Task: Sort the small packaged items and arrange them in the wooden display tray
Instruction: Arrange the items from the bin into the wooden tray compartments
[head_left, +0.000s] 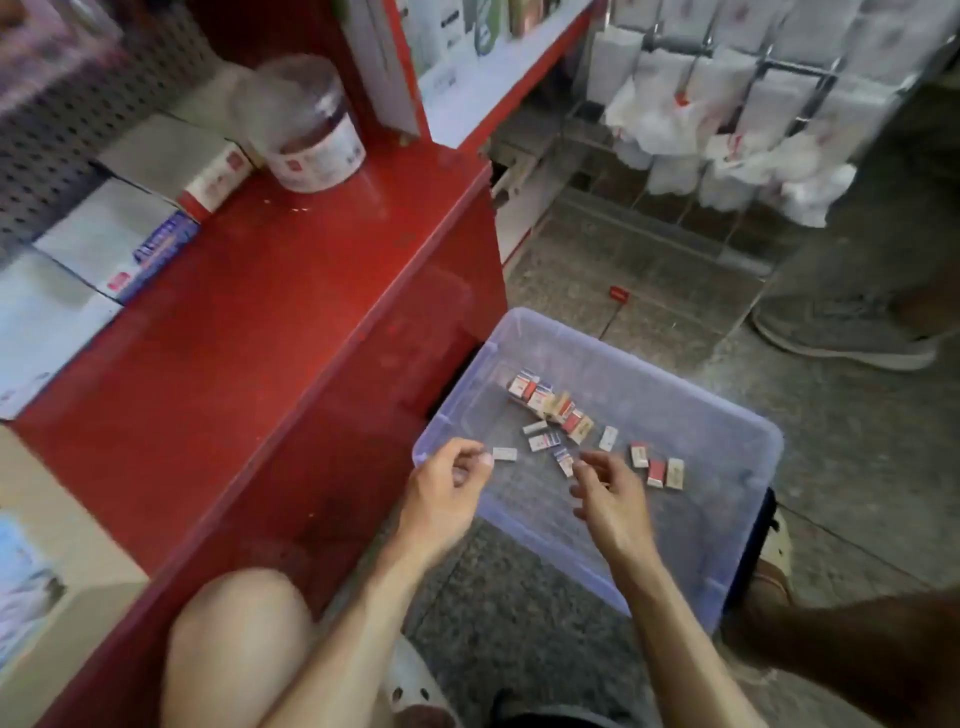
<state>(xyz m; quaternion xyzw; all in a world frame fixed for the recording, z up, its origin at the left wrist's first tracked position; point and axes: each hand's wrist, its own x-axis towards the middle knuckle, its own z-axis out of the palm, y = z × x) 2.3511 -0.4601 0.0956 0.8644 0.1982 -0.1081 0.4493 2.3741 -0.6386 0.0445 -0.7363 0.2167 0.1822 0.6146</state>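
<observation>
We are crouching beside the red shelf unit (270, 312), with the clear plastic bin (727, 441) sitting on the floor against its base. The small packaged items (550, 405) are lying loose on the bin floor: one cluster toward the far side, several scattered nearer our hands. No wooden display tray is in view.

The left hand (447, 483) is hovering over the bin's near-left rim, fingers loosely curled, holding nothing that we can make out. The right hand (608, 493) is reaching in just beside one packet; whether it is pinching anything we cannot tell.

Risk: the packets are small and mixed, so we judge that a hurried pinch could lift two at once or confuse kinds.
</observation>
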